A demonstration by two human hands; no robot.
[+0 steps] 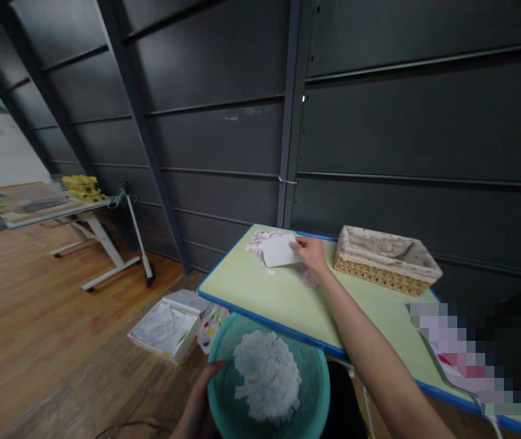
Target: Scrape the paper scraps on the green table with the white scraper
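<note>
My right hand (310, 251) pinches a white card (279, 251) by its right edge, just over the pale yellow-green table (246, 280). Behind the card's left side lies a small heap of white and pinkish-red scraps (257, 242), partly covered by it. Another faint pinkish patch (309, 275) sits below my right wrist. At the table's near edge, my left hand (203, 390) grips the left rim of a teal plastic basket (316, 384), thumb over the edge. Inside it is a large heap of small white paper-like pieces (267, 378).
A woven basket with a cloth liner (384, 274) stands at the table's back right. A blurred-out flat item (457, 360) lies at the right. On the floor to the left is an open white box (166, 329). A second table (50, 210) stands farther left; a dark panelled wall (224, 134) rises behind.
</note>
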